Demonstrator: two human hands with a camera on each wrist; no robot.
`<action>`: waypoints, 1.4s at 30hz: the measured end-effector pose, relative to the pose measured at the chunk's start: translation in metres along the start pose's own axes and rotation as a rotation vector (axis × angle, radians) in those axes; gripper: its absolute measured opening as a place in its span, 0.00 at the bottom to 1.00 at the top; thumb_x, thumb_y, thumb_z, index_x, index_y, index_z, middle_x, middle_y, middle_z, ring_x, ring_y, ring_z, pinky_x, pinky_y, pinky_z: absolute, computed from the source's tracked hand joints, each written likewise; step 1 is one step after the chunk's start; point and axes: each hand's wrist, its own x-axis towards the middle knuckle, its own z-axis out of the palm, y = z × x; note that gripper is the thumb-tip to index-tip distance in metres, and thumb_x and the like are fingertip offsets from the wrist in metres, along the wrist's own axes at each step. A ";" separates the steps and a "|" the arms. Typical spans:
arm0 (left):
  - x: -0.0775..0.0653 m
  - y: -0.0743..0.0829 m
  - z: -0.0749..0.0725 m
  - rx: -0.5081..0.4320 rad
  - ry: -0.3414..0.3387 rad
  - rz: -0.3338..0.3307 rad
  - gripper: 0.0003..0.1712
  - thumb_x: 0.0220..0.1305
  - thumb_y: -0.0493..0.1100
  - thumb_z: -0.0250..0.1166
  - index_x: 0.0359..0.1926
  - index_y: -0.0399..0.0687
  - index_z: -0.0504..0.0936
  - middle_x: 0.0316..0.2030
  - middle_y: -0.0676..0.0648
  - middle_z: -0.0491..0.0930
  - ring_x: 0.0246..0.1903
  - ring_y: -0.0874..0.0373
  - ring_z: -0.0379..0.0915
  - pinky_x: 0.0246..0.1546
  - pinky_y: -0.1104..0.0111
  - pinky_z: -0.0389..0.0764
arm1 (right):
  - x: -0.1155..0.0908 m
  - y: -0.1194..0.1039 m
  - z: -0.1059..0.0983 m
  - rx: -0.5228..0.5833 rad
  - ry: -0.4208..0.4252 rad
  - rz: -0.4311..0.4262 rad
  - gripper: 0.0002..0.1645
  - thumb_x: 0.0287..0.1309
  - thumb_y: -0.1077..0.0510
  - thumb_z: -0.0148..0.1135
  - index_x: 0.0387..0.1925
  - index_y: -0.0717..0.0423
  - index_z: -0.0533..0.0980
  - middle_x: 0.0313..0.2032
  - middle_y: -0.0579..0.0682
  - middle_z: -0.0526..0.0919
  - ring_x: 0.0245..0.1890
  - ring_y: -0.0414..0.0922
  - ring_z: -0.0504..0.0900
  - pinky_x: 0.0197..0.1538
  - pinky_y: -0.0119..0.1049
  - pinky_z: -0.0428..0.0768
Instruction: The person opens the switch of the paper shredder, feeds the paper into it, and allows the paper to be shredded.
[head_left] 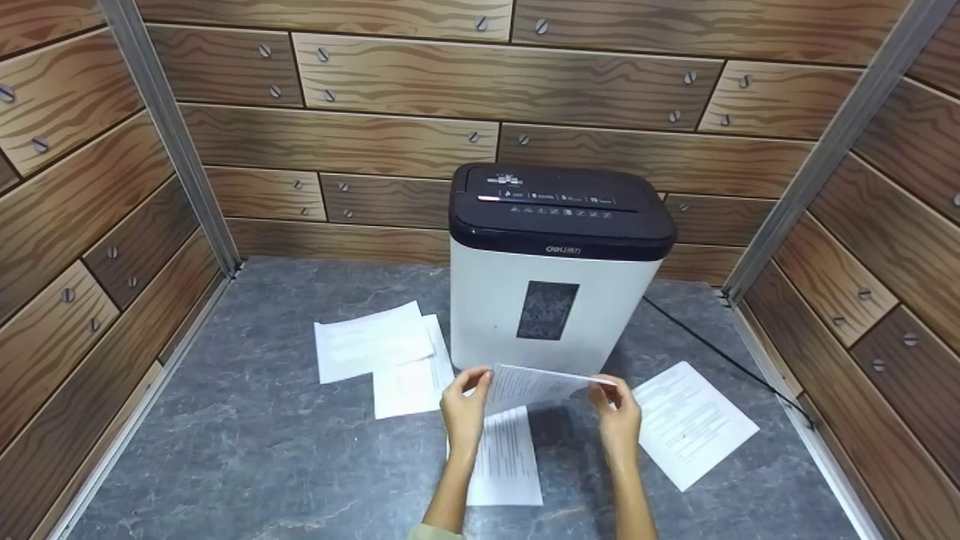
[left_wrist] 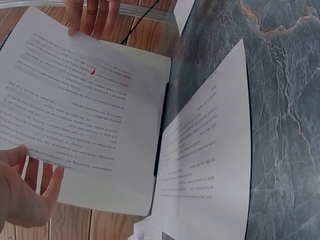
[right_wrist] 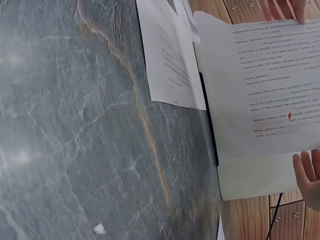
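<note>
A sheet of printed paper [head_left: 536,386] is stretched between both hands in front of the paper shredder [head_left: 480,300]. My left hand [head_left: 465,405] pinches its left edge between thumb and fingers. At the opposite edge, my right hand [head_left: 619,416] pinches the paper too. Lines of black print and a small red mark show on the sheet [left_wrist: 70,95] in the left wrist view. The shredder has a white bin with a dark window and a black top [head_left: 555,217] with a feed slot. Below the held sheet, another printed page [head_left: 510,465] lies on the floor.
Two overlapping papers [head_left: 375,345] lie left of the shredder, and one printed page [head_left: 694,427] lies to its right. A black cord [head_left: 712,349] runs to the right wall. Wood-patterned walls [head_left: 405,75] enclose the grey marbled floor [head_left: 300,465]. A white scrap [right_wrist: 99,229] lies there.
</note>
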 end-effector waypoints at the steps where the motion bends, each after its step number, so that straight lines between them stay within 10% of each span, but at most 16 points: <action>1: 0.000 0.000 -0.001 -0.001 -0.014 -0.006 0.03 0.54 0.35 0.66 0.31 0.40 0.84 0.28 0.48 0.82 0.34 0.51 0.77 0.37 0.57 0.76 | -0.001 -0.004 0.000 0.011 -0.005 0.005 0.07 0.54 0.72 0.59 0.36 0.74 0.74 0.32 0.48 0.80 0.35 0.36 0.77 0.39 0.25 0.77; 9: 0.002 0.001 -0.005 -0.018 -0.115 -0.072 0.07 0.58 0.39 0.64 0.35 0.39 0.83 0.32 0.48 0.82 0.38 0.51 0.76 0.39 0.59 0.76 | -0.001 -0.022 -0.002 0.078 -0.022 -0.003 0.07 0.56 0.76 0.53 0.36 0.81 0.69 0.31 0.64 0.76 0.33 0.42 0.78 0.39 0.28 0.79; 18: 0.003 0.014 -0.003 -0.050 -0.119 -0.069 0.09 0.59 0.41 0.64 0.37 0.39 0.83 0.33 0.47 0.82 0.40 0.52 0.76 0.43 0.58 0.74 | 0.003 -0.040 -0.002 -0.068 0.018 -0.121 0.04 0.54 0.77 0.55 0.33 0.78 0.72 0.29 0.59 0.78 0.32 0.34 0.76 0.37 0.22 0.74; 29: 0.001 0.081 -0.017 -0.133 -0.139 -0.061 0.09 0.61 0.36 0.61 0.37 0.32 0.81 0.32 0.43 0.80 0.36 0.52 0.75 0.39 0.62 0.75 | 0.012 -0.063 -0.004 0.030 0.013 -0.058 0.07 0.57 0.74 0.54 0.37 0.79 0.71 0.30 0.56 0.79 0.32 0.37 0.78 0.37 0.24 0.76; 42: 0.010 0.113 -0.018 -0.264 -0.134 0.050 0.09 0.61 0.34 0.61 0.39 0.31 0.80 0.36 0.43 0.80 0.44 0.51 0.74 0.46 0.64 0.76 | 0.026 -0.084 -0.004 0.250 0.044 -0.062 0.12 0.56 0.68 0.58 0.40 0.75 0.72 0.33 0.51 0.79 0.36 0.42 0.78 0.47 0.36 0.77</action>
